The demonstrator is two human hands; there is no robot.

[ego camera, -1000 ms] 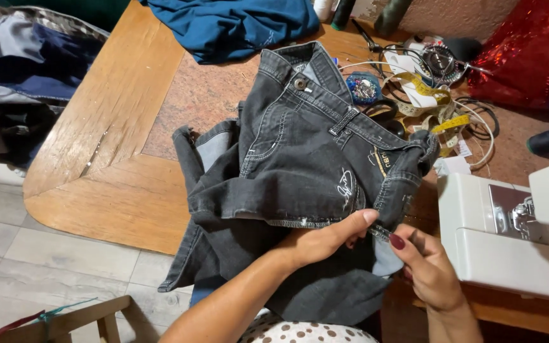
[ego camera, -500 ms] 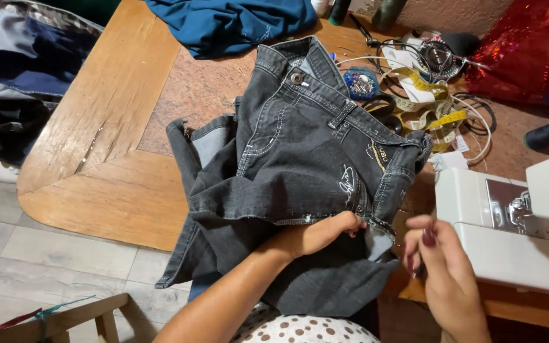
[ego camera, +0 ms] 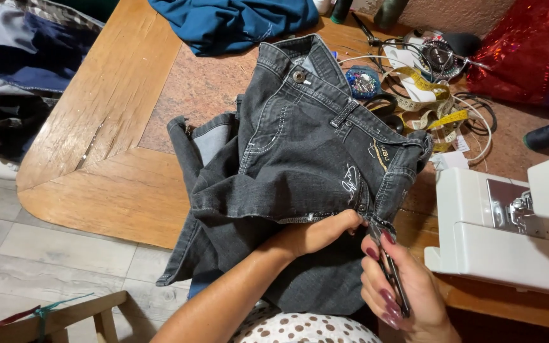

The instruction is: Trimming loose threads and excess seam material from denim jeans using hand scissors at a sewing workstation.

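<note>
Right hand now brings scissors to jeans (left hand pinching hem).

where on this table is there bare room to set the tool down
The bare patch is the wooden table top left of the black jeans, below the blue cloth. Crowded: the far right corner with measuring tape and cables, and the near right with the white sewing machine.
</note>
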